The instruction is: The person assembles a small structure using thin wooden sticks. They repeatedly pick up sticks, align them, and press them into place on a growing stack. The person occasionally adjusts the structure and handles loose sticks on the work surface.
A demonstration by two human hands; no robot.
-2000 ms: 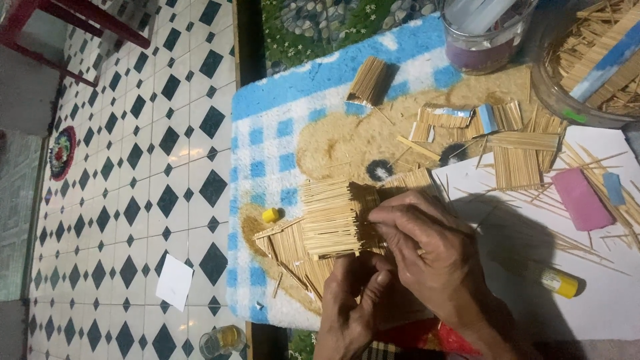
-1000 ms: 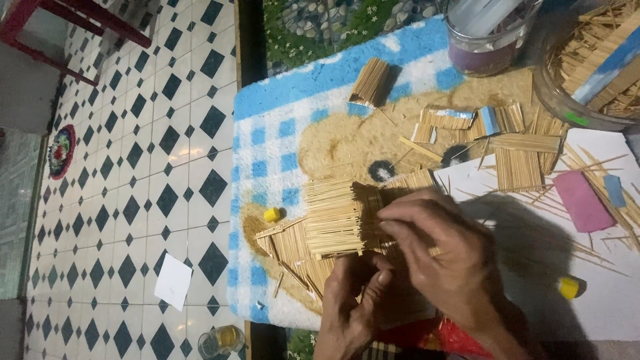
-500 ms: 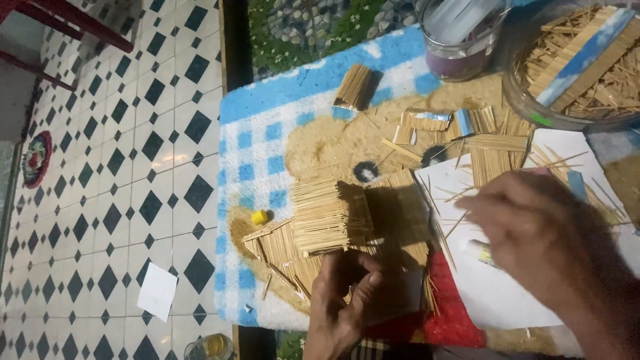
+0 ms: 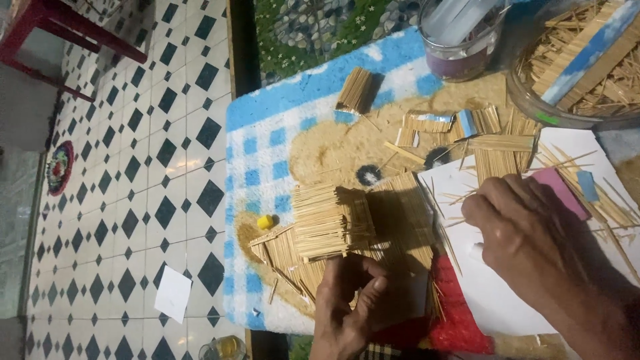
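The toothpick house (image 4: 337,223) on the blue checked mat (image 4: 267,133) has walls and roof slopes built; loose sticks remain. Left hand (image 4: 350,300) fingers pinch its base; right hand (image 4: 527,233) hovers curled over white paper (image 4: 493,300), grip unclear

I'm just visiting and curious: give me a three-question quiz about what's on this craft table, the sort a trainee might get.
1. True or false: the left hand touches the stick model house.
2. What does the right hand hover over? A) white paper sheet B) glass bowl of sticks C) tiled floor
3. What colour is the small cap lying on the rug beside the house?

Key: 1 true; 2 A; 3 yellow.
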